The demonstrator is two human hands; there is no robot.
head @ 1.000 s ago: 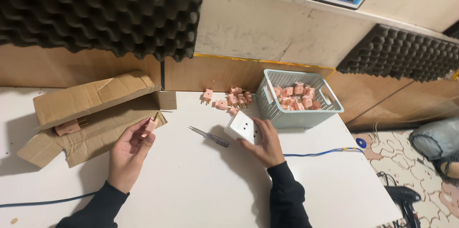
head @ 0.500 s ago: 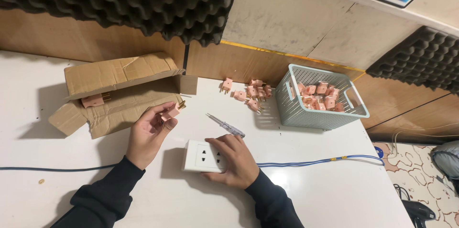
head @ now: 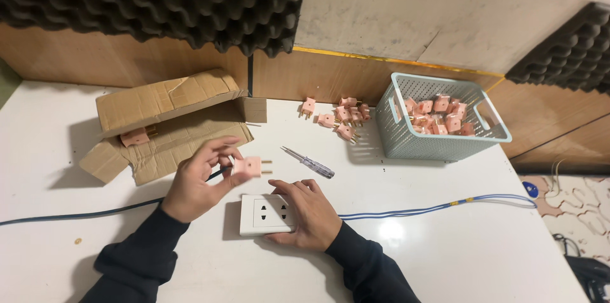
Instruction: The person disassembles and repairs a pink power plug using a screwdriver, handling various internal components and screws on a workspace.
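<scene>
Pink plastic and brass prongs are catching the light: the left hand [head: 198,182] is pinching a small pink two-pin plug [head: 252,165] between thumb and fingertips, holding it above the white tabletop [head: 445,246] with its pins pointing right. A dark cable [head: 76,214] is running off from that hand toward the left edge. Just below the plug, the right hand [head: 305,214] is lying flat, fingers together, pressing down on the right part of a white rectangular wall socket plate [head: 264,214] that is resting on the table. A thin blue-and-white wire [head: 432,206] is trailing from under that hand toward the right. A small screwdriver with a clear handle [head: 309,163] is lying just beyond the plug. Farther back, a loose heap of pink plugs [head: 340,115] is sitting beside a pale blue plastic basket [head: 397,134] filled with more of them. At the left, a flattened brown cardboard box [head: 165,118] is lying open, one more pink plug [head: 136,136] tucked inside it.
</scene>
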